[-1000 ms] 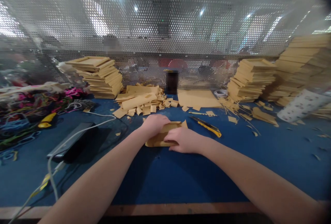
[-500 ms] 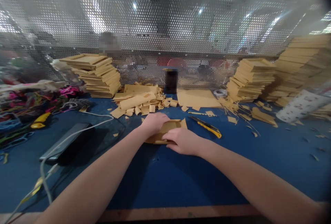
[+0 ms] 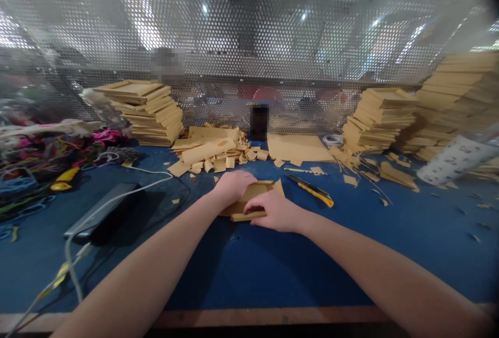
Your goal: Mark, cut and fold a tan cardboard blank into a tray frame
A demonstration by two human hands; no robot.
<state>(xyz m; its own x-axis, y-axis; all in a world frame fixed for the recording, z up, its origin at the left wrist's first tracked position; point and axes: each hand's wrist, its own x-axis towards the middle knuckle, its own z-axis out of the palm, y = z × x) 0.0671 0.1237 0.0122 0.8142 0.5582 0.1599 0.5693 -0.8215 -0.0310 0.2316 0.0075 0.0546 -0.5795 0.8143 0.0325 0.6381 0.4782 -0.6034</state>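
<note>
A tan cardboard tray (image 3: 259,189) with folded-up edges lies on the blue table in front of me. My left hand (image 3: 233,188) rests over its left side, fingers closed around the far-left edge. At the near edge, my right hand (image 3: 276,211) pinches the folded rim between thumb and fingers. Part of the tray is hidden under both hands. Just to the right of it lies a yellow utility knife (image 3: 314,192), with a thin yellow patterned strip (image 3: 306,171) beyond it.
Stacks of cardboard trays stand at back left (image 3: 152,114) and back right (image 3: 380,119). Cardboard scraps (image 3: 214,153) pile up behind my hands, beside a flat sheet (image 3: 300,148). A black power adapter (image 3: 105,213) with a white cable and tangled cords (image 3: 58,156) lie left. A perforated metal screen (image 3: 234,31) rises behind.
My right hand has shifted slightly toward me along the near rim, its fingers now more curled over the edge. My left hand stays in nearly the same place.
</note>
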